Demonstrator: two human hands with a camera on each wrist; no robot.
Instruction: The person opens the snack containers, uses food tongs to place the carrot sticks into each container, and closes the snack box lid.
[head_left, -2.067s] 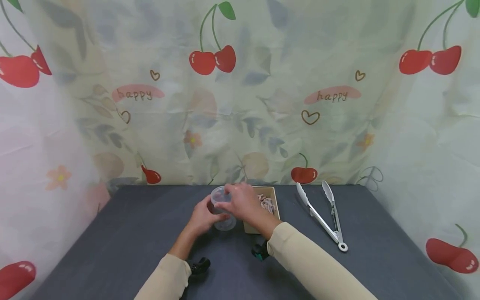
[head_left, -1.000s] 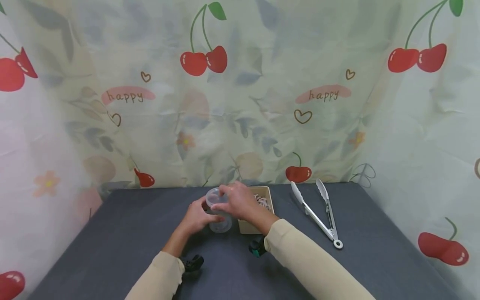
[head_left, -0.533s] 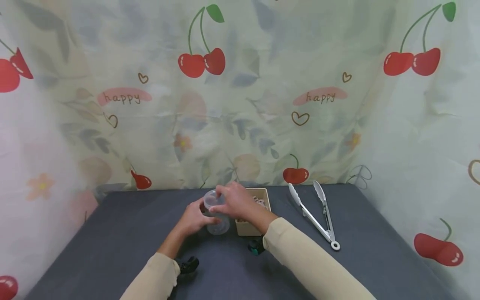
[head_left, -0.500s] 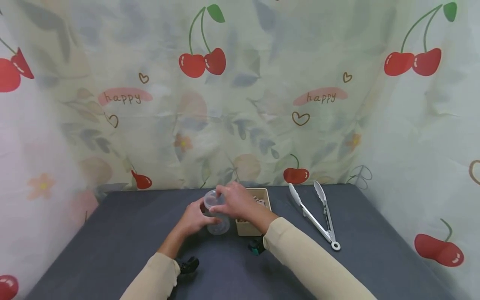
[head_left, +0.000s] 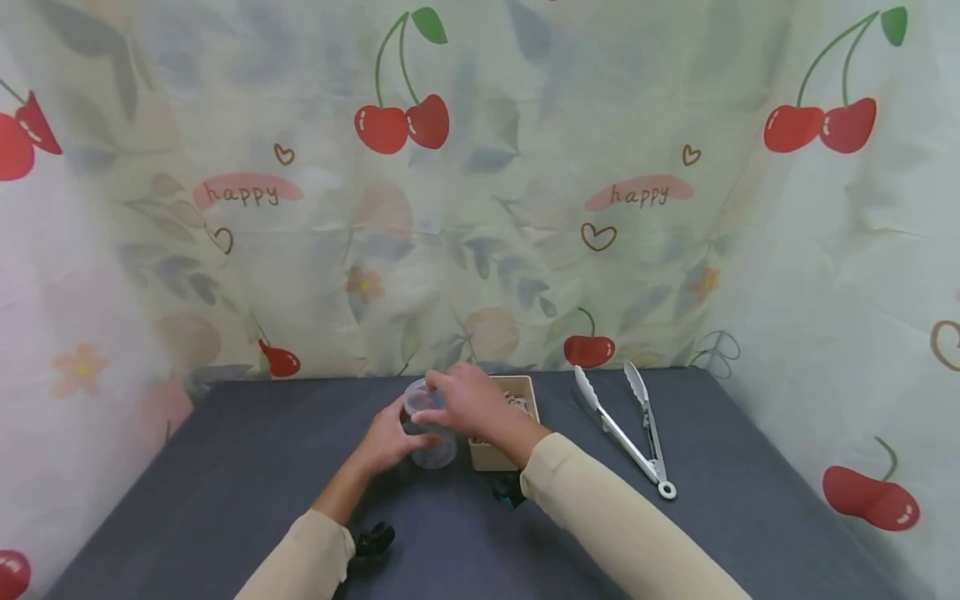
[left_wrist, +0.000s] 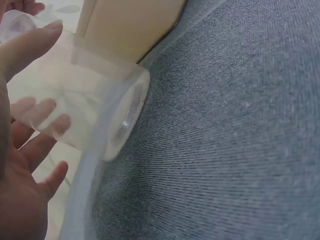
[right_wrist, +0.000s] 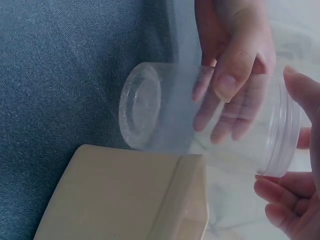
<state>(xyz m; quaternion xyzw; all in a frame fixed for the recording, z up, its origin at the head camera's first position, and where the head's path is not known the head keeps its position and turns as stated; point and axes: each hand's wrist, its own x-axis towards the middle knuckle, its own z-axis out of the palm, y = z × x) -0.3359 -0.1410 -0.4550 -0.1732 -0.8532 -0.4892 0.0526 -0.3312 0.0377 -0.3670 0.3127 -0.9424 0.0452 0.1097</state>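
Sleeves (head_left: 303,554) reach over the dark worktop (head_left: 450,546) to a clear jar (right_wrist: 172,112) standing upright on it, the left hand's (head_left: 388,437) grip curled round its side and the right hand's (head_left: 471,402) grip pinching its ridged top (right_wrist: 286,135). Should the left grip slacken while the right turns or pulls, the smooth wall could slip or the jar tip, and a hard squeeze might flex its thin-looking plastic. Just beside it, the beige box (head_left: 495,458) risks a knock from the right wrist crossing it; spread tongs (head_left: 624,438) lie well apart, before a cherry-print curtain (head_left: 480,250).
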